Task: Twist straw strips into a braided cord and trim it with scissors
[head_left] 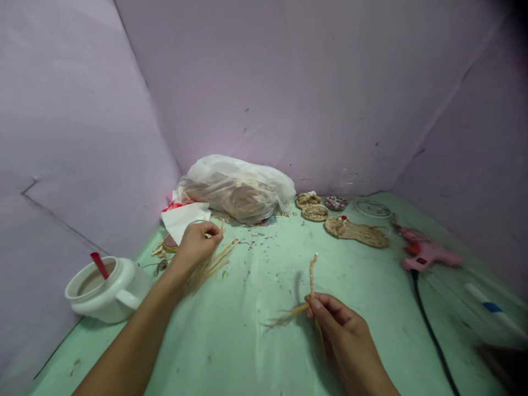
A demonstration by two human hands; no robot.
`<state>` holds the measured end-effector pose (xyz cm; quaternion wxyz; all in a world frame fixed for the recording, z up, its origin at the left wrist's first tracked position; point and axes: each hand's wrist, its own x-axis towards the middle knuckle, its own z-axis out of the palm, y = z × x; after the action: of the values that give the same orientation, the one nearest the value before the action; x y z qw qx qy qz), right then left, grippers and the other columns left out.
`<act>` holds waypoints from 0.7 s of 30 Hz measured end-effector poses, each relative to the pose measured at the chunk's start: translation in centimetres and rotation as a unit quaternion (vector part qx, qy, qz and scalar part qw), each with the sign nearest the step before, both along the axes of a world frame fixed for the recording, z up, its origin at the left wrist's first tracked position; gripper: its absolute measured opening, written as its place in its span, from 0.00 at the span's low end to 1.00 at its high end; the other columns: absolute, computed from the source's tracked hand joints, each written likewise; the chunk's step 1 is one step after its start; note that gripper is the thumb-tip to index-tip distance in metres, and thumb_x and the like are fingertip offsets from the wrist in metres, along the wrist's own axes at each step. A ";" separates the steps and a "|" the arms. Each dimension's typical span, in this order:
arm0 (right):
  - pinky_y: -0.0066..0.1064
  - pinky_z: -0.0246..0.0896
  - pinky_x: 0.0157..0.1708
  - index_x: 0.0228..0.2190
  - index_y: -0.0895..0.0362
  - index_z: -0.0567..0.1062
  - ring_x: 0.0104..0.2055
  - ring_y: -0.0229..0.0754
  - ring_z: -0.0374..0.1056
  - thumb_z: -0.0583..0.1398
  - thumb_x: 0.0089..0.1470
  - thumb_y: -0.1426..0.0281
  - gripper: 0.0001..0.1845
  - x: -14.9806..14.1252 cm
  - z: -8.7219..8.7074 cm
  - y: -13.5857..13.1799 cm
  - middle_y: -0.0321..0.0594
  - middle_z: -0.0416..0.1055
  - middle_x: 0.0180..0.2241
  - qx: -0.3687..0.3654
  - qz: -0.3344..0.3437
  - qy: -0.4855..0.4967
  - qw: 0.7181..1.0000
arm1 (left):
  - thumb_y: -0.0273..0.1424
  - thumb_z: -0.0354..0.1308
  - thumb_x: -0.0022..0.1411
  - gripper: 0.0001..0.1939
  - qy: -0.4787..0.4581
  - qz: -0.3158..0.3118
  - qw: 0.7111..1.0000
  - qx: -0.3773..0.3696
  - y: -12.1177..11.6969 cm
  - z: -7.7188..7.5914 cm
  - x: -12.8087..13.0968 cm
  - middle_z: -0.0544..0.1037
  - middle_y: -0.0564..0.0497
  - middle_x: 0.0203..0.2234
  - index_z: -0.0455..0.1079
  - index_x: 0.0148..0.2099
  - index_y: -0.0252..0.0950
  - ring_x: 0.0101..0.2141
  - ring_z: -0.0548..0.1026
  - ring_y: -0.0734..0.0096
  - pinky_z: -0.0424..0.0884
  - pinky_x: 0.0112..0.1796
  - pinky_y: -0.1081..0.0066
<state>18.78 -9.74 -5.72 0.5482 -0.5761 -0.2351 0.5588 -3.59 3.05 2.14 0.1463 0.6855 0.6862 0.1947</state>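
My right hand (pixel 338 324) pinches a short braid of dried plant fibre (pixel 312 278) between thumb and fingers. The braid stands upright with a whitish tip, and its loose, frayed ends stick out to the left below my fingertips. Over on the left, my left hand (pixel 202 239) is closed, thumb against fingers, on a thin pale fibre strip (pixel 223 226). Under that hand and forearm lies a small bundle of flat fibre strips (pixel 216 264), partly hidden by the arm.
A white pot (pixel 107 297) holding a red stick stands at left. Behind are a plastic bag of fibre (pixel 243 190) and white paper (pixel 183 220). To the right lie woven fibre pieces (pixel 357 232), a bowl of beads (pixel 336 203) and a pink glue gun (pixel 429 250) with a black cord.
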 end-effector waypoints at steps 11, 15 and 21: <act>0.24 0.47 0.19 0.21 0.60 0.72 0.21 0.33 0.55 0.64 0.40 0.61 0.14 0.1 -0.2 -0.1 0.35 0.64 0.20 0.030 -0.005 -0.001 1.000 | 0.32 0.54 0.44 0.05 -0.278 -0.102 0.944 -0.143 -3.6 2.8 3.1 0.74 0.53 0.16 0.63 0.26 0.35 0.13 0.54 0.82 0.48 0.17 0.77; 0.23 0.46 0.19 0.19 0.60 0.70 0.20 0.31 0.53 0.64 0.40 0.61 0.15 0.1 0.1 -0.2 0.35 0.63 0.20 0.024 -0.011 0.013 1.000 | 0.27 0.53 0.42 0.13 -0.216 -0.152 0.932 -0.250 -3.5 0.7 3.9 0.76 0.53 0.20 0.69 0.35 0.34 0.15 0.60 0.79 0.55 0.19 0.76; 0.23 0.41 0.17 0.17 0.61 0.69 0.18 0.29 0.50 0.66 0.36 0.60 0.17 0.7 0.9 0.2 0.33 0.62 0.17 -0.015 -0.004 0.038 0.999 | 0.28 0.52 0.46 0.09 0.033 -0.099 0.988 -0.115 -2.3 -0.9 3.2 0.77 0.49 0.27 0.72 0.29 0.35 0.30 0.71 0.66 0.61 0.30 0.72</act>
<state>19.49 -9.54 -4.83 0.5507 -0.5636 -0.2034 0.5811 -0.40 0.74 1.27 0.2196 0.7345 0.6375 0.0760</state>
